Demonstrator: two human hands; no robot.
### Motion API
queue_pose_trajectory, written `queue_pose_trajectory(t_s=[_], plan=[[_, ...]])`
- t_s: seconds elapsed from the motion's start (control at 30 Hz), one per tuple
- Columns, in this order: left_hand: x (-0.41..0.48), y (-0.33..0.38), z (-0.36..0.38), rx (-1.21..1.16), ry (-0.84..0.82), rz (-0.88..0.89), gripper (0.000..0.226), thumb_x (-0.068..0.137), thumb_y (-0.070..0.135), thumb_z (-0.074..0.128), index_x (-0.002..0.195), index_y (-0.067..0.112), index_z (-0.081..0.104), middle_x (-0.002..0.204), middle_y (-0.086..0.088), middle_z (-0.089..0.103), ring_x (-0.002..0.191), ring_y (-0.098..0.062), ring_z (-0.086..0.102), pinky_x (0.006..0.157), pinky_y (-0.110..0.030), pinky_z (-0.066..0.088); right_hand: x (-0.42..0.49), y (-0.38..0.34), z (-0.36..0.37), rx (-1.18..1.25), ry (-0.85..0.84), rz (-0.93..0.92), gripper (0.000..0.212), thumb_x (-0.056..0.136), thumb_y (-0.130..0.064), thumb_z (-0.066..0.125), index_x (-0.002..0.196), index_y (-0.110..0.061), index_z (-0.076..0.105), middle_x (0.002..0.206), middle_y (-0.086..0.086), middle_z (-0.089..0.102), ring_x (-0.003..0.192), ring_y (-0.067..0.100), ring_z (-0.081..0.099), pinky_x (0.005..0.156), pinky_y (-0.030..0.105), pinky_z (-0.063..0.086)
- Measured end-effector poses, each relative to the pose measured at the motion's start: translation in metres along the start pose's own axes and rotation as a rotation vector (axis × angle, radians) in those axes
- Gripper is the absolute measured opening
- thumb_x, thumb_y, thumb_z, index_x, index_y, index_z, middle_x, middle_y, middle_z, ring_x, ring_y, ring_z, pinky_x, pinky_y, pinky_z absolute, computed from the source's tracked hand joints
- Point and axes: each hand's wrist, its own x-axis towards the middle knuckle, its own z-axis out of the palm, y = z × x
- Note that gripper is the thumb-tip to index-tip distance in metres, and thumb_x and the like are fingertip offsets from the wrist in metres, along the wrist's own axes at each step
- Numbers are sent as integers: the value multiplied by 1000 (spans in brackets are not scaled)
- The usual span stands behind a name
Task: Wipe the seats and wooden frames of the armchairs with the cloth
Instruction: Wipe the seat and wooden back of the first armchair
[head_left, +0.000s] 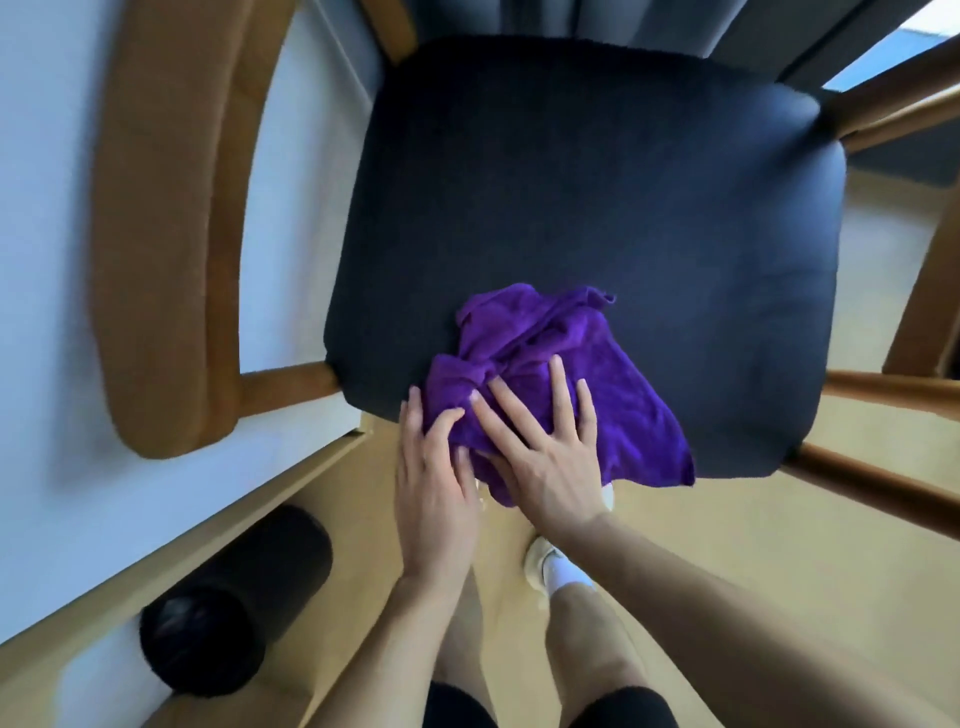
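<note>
- Purple cloth lies bunched on the near edge of the black seat, one corner overhanging.
- Right hand is flat, fingers spread, pressing the cloth.
- Left hand is at the cloth's left edge, fingers bent; cannot tell whether it grips.
- Wooden armrest is at left.

The person wears black shorts, a white sock and a cream shoe. The left hand, right hand and both forearms are bare.
</note>
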Motion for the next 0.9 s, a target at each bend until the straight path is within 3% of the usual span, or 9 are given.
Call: queue_pose_trajectory(t_s=[0.07,0.23,0.33,0.4,0.5,0.67,0.8,0.9], plan=[[21,-9,-12,-38,71,-40,39,97,8,48,135,18,45,158,-8,33,141,-27,40,103,-42,49,28,-20,-1,26,-47,-5,52,102,-48,48,151,-32,42,153,-6,47,147,51,18,114,67,23],[76,-20,-38,-13,249,-201,43,102,5,43,145,6,43,161,-14,26,146,-28,32,112,-30,34,127,-72,0,73,-221,-102,55,103,-48,24,153,-31,36,159,-6,37,150,50,5,119,67,11],[98,-25,-41,-13,258,-261,43,105,6,31,147,-3,39,160,-20,25,148,-31,25,114,-18,17,167,-84,3,44,-282,-171,51,105,-48,29,152,-30,37,163,-8,28,151,45,-7,120,61,-4],[100,-26,-37,-22,267,-270,43,104,3,31,146,-4,41,159,-19,28,149,-30,23,118,-19,15,167,-81,4,93,-226,-165,45,104,-43,42,143,-25,51,156,-6,41,152,44,6,122,58,6],[84,-11,-36,-70,254,-227,46,99,-4,42,144,1,46,159,-13,31,148,-27,27,117,-37,31,143,-67,3,151,-117,-127,33,97,-32,58,125,-17,66,139,-2,60,145,40,34,118,50,32],[45,24,-20,-81,73,-96,52,97,12,43,148,9,43,162,0,27,150,-15,21,117,-23,21,95,-22,-13,162,-320,-68,46,94,-27,37,130,-11,61,139,2,57,142,30,41,118,42,29],[37,64,-6,-210,-86,-21,56,93,23,37,147,10,45,161,5,25,149,-11,20,110,-2,10,61,11,-55,217,-119,131,39,77,-14,48,109,-4,68,117,6,68,116,20,57,108,35,37],[32,91,3,-209,-159,106,50,95,20,41,144,13,49,161,2,28,150,-13,21,118,-15,16,37,34,-80,273,39,352,36,70,-4,62,106,-1,69,113,9,70,106,19,60,98,29,38]])
